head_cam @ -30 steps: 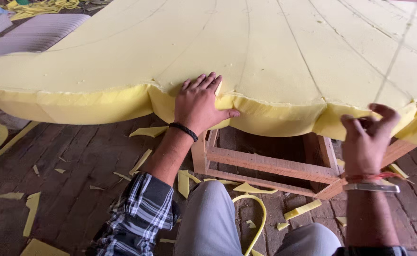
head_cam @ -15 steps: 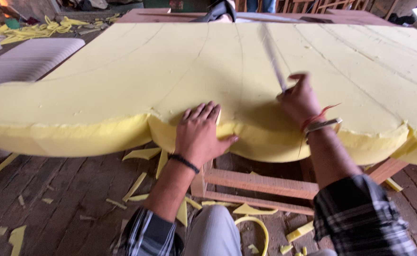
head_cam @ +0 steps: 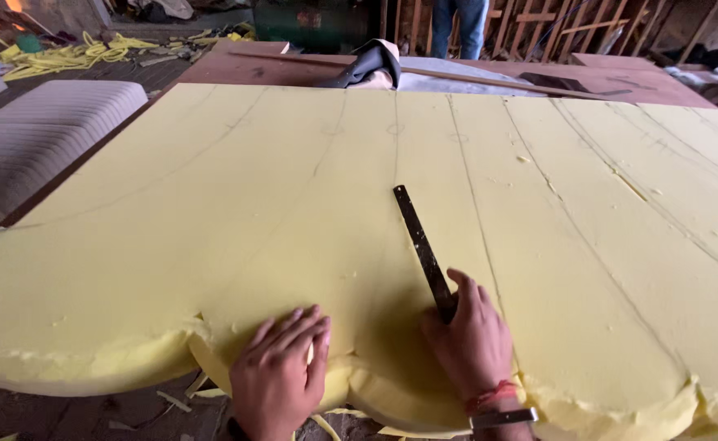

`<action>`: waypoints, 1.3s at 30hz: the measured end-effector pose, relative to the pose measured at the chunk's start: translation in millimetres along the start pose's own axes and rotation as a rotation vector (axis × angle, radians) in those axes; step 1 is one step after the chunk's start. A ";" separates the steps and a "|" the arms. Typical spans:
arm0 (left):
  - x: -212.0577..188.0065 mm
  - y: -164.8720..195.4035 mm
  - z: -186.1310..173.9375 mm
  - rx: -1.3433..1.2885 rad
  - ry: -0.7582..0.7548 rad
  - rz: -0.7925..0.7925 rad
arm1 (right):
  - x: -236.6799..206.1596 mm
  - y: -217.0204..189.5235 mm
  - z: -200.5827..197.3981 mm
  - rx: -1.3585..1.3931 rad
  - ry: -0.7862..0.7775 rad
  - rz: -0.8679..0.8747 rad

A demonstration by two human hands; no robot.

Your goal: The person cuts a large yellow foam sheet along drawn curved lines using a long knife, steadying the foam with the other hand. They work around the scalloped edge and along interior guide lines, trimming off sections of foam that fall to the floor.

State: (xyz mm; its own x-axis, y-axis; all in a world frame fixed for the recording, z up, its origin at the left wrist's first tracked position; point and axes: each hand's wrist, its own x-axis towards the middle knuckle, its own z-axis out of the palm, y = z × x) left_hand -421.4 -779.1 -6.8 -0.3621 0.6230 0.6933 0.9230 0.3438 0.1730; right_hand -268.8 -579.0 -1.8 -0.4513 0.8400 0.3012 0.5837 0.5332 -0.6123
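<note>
Clearly, in the head view, the left hand (head_cam: 281,377) lies flat with its fingers spread on the near edge of the yellow foam sheet (head_cam: 294,212), pressing it down so that it does not shift. The right hand (head_cam: 472,343) has its grip closed around the near end of a long dark blade (head_cam: 423,249), which lies along a curved drawn line (head_cam: 467,180) and points toward the far edge. The foam covers almost the whole counter (head_cam: 245,69); a grey ribbed cushion (head_cam: 40,131) rests beside its left edge.
</note>
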 end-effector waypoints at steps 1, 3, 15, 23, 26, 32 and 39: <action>-2.1 -2.0 0.0 -0.009 0.002 -0.011 | 2.0 0.4 -0.2 -0.006 -0.023 0.020; -8.1 -4.9 -1.0 -0.045 -0.011 -0.040 | 5.0 3.7 0.3 0.104 -0.086 0.144; 32.5 -12.7 -32.2 -0.451 -0.956 -0.718 | 1.0 38.6 15.1 1.070 -0.084 0.625; 156.0 -149.6 -11.2 0.031 -0.071 -0.745 | 7.8 22.0 3.8 1.112 -0.120 0.774; 205.4 -162.8 48.2 0.292 -0.348 -0.414 | 37.0 -8.2 0.7 0.993 -0.116 0.792; 304.0 -152.7 203.3 -0.070 -0.651 -0.146 | 171.4 -60.6 37.3 0.793 -0.085 0.617; 309.9 -147.1 260.4 -0.164 -0.575 -0.124 | 303.3 -50.9 105.6 -0.068 -0.126 0.198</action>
State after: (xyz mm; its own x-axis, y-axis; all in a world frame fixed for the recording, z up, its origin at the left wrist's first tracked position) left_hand -703.4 -453.7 0.5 -0.4382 0.8807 0.1801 0.8612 0.3538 0.3649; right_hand -506.6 -362.0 43.5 -0.4017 0.9119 0.0843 0.7113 0.3687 -0.5984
